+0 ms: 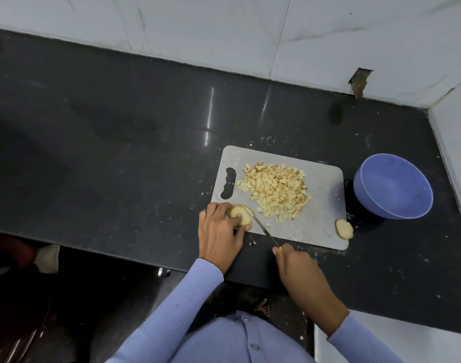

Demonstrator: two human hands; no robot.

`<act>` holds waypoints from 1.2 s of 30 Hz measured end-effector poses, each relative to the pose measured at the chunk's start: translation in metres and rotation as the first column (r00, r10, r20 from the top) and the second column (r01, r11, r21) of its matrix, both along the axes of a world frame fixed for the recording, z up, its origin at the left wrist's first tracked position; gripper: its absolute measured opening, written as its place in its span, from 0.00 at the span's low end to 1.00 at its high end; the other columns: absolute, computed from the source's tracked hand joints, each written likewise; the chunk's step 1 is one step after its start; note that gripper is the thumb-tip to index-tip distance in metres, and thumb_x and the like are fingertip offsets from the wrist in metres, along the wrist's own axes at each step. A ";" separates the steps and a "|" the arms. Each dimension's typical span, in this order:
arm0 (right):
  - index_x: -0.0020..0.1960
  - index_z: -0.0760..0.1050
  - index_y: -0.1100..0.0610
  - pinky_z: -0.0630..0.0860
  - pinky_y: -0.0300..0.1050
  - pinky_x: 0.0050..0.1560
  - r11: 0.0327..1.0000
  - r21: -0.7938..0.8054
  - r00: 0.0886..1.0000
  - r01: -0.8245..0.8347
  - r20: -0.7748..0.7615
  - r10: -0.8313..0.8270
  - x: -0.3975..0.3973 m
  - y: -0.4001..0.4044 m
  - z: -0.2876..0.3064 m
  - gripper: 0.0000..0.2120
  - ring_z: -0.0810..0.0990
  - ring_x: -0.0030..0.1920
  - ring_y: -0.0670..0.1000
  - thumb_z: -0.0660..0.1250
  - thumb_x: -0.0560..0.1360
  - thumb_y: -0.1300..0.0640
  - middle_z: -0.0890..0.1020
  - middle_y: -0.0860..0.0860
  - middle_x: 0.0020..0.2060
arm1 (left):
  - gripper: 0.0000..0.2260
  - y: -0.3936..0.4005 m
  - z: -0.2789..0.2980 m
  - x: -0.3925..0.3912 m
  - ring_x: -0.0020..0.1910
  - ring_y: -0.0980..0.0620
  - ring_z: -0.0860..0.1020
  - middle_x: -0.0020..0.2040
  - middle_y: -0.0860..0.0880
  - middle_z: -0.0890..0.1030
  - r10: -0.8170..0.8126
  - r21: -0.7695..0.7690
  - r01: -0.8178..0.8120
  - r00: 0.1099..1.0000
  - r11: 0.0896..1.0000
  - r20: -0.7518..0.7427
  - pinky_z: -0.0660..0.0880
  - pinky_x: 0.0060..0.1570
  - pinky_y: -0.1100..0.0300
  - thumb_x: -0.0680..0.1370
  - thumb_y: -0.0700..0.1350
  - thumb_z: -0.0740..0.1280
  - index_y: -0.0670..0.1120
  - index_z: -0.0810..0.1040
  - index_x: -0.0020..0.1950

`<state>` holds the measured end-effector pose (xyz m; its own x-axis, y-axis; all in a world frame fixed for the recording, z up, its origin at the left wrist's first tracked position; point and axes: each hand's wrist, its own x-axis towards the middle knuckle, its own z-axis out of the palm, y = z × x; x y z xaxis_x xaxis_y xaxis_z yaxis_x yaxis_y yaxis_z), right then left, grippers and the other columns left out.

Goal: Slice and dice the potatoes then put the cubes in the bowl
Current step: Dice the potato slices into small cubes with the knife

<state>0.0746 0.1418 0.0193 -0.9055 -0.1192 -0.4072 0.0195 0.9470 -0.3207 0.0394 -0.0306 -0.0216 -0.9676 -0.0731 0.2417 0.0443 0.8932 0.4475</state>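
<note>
A grey cutting board (pixel 321 205) lies on the black counter with a heap of diced potato cubes (pixel 276 191) in its middle. At the board's near left corner my left hand (pixel 219 234) holds a peeled potato piece (pixel 239 215), fingers curled over it. My right hand (pixel 300 271) grips a knife (pixel 266 229) by its yellow handle; the thin blade rests against the right side of that potato. Another potato piece (pixel 344 228) lies at the board's near right corner. An empty blue bowl (pixel 393 186) stands to the right of the board.
The black counter (pixel 119 153) stretches far to the left, scattered with small potato bits around the board. White tiled walls (pixel 224 30) rise behind and on the right. The counter's front edge runs just below my hands.
</note>
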 end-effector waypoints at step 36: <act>0.49 0.66 0.53 0.76 0.47 0.41 0.999 0.042 1.000 0.008 0.002 -0.008 0.014 0.003 -0.011 0.15 0.79 0.39 0.52 0.47 0.82 0.45 0.76 0.49 0.37 | 0.04 -0.008 -0.012 0.001 0.50 0.48 0.72 0.49 0.47 0.81 -0.014 0.091 0.022 0.996 0.996 -0.084 0.62 0.48 0.57 0.68 0.47 0.77 0.48 0.85 0.39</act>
